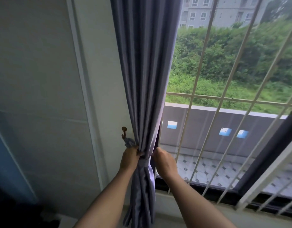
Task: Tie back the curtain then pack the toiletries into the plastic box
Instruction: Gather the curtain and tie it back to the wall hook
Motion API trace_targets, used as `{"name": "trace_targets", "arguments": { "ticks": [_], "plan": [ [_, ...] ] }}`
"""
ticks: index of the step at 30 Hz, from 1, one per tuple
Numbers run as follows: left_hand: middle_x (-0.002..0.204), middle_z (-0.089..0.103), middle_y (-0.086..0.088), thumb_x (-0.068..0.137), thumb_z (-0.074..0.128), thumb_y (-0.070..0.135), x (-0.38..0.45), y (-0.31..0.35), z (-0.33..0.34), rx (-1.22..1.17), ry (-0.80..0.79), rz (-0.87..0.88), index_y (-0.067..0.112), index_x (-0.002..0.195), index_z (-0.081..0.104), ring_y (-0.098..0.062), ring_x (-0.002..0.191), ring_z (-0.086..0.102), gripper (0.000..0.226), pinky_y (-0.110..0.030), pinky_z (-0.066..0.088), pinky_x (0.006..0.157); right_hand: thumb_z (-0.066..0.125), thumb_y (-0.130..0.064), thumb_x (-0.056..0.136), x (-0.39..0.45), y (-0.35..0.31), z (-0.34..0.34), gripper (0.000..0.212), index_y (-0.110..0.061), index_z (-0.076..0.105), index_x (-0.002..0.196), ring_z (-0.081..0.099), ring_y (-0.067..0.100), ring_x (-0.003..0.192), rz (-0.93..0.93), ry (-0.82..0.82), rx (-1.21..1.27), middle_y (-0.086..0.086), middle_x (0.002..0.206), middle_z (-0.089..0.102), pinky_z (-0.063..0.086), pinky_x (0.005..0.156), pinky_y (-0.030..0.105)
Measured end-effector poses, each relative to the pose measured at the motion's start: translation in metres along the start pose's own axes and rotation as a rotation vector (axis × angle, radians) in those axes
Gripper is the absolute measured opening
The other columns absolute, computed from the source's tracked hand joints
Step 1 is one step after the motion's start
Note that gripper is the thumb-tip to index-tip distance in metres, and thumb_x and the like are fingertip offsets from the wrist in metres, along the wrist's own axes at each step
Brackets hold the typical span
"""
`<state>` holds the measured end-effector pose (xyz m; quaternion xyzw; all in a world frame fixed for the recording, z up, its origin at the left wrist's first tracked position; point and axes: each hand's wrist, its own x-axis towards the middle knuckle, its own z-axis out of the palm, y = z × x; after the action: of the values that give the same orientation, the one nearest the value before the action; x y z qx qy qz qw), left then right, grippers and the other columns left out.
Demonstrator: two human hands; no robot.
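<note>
A grey-purple curtain (145, 76) hangs gathered at the left side of the window. A tieback band (145, 162) of the same cloth wraps its waist, and its end runs to a brass wall hook (123, 131). My left hand (129, 159) grips the band and the curtain's left edge just below the hook. My right hand (165, 162) is at the curtain's right edge, its fingertips tucked behind the cloth and hidden. No toiletries or plastic box are in view.
White window bars (206, 102) cover the glass to the right. A dark window frame (265, 155) slants at the right. A pale sill (199, 216) runs below, and a white wall with a vertical trim strip (82, 83) stands to the left.
</note>
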<state>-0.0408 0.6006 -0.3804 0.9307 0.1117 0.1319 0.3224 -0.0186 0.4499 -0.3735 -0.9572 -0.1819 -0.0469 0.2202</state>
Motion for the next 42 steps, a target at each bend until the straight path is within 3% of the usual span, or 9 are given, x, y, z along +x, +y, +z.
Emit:
{"name": "trace_targets", "arguments": {
  "ticks": [3,7,12,17,22,28,33,37,42],
  "plan": [
    [0.095,0.069,-0.009,0.095,0.049,0.032,0.001,-0.013,0.001,-0.013,0.016,0.026,0.011,0.104,0.062,-0.027,0.089,0.065,0.026,-0.030,0.049,0.071,0.046,-0.034,0.093,-0.013,0.011,0.019,0.019,-0.015,0.050,0.094,0.055,0.028,0.078,0.118,-0.087,0.075,0.003,0.087,0.060,0.041,0.060,0.036],
    [0.102,0.060,-0.003,0.094,0.043,0.024,0.000,-0.047,0.012,0.023,0.006,-0.015,0.015,0.105,0.056,-0.021,0.092,0.061,0.019,-0.026,0.044,0.069,0.043,-0.035,0.094,-0.022,0.019,0.051,0.024,-0.016,0.053,0.100,0.056,0.026,0.083,0.241,-0.246,0.088,0.003,0.096,0.061,0.042,0.065,0.033],
    [0.102,0.060,-0.008,0.091,0.052,0.030,0.000,-0.094,0.030,0.226,-0.270,-0.082,0.010,0.095,0.061,-0.027,0.097,0.061,0.022,-0.033,0.048,0.078,0.042,-0.042,0.094,-0.008,0.009,0.086,0.026,-0.016,0.046,0.093,0.055,0.026,0.084,0.378,-0.286,0.166,0.005,0.098,0.061,0.040,0.062,0.034],
    [0.102,0.067,-0.005,0.086,0.057,0.048,0.012,-0.105,0.052,0.170,-0.427,-0.066,0.013,0.093,0.066,-0.024,0.098,0.063,0.037,-0.029,0.046,0.074,0.052,-0.025,0.091,0.010,0.002,0.121,0.026,-0.011,0.054,0.113,0.058,0.027,0.107,0.459,-0.262,0.210,0.006,0.116,0.063,0.039,0.071,0.030],
    [0.099,0.069,-0.010,0.086,0.055,0.053,0.019,-0.092,0.070,0.209,-0.389,-0.045,0.007,0.092,0.067,-0.028,0.096,0.064,0.047,-0.031,0.047,0.072,0.050,-0.021,0.088,0.015,0.005,0.135,0.005,-0.016,0.050,0.087,0.059,0.033,0.099,0.549,-0.229,0.196,0.011,0.105,0.066,0.036,0.064,0.030],
    [0.105,0.069,-0.007,0.092,0.049,0.034,0.023,-0.116,0.079,0.245,-0.386,0.005,0.012,0.097,0.066,-0.027,0.100,0.063,0.029,-0.029,0.044,0.074,0.045,-0.044,0.091,0.005,0.007,0.147,0.033,-0.013,0.055,0.090,0.060,0.036,0.095,0.410,-0.190,-0.002,0.011,0.096,0.067,0.034,0.061,0.032],
    [0.103,0.070,-0.007,0.096,0.043,0.031,0.017,-0.127,0.073,0.280,-0.397,0.043,0.013,0.098,0.066,-0.025,0.097,0.064,0.029,-0.028,0.041,0.071,0.015,-0.060,0.080,-0.012,-0.001,0.156,0.063,-0.015,0.056,0.098,0.058,0.031,0.096,0.348,-0.156,-0.012,0.007,0.096,0.065,0.033,0.061,0.034],
    [0.119,0.063,-0.011,0.096,0.042,0.034,0.008,-0.109,0.071,0.385,-0.679,0.003,0.010,0.118,0.059,-0.028,0.110,0.060,0.036,-0.031,0.046,0.087,0.041,-0.040,0.095,-0.014,0.004,0.146,0.030,-0.015,0.056,0.103,0.058,0.031,0.101,0.336,-0.183,-0.015,0.007,0.102,0.065,0.034,0.064,0.035],
    [0.107,0.067,-0.015,0.091,0.050,0.025,0.008,-0.032,0.082,0.432,-0.829,0.249,0.007,0.106,0.065,-0.031,0.104,0.062,0.028,-0.032,0.047,0.084,0.041,-0.043,0.097,-0.032,0.035,0.094,0.031,-0.016,0.056,0.101,0.058,0.029,0.101,0.428,-0.081,-0.062,0.005,0.104,0.066,0.042,0.073,0.036]
  ]
}}
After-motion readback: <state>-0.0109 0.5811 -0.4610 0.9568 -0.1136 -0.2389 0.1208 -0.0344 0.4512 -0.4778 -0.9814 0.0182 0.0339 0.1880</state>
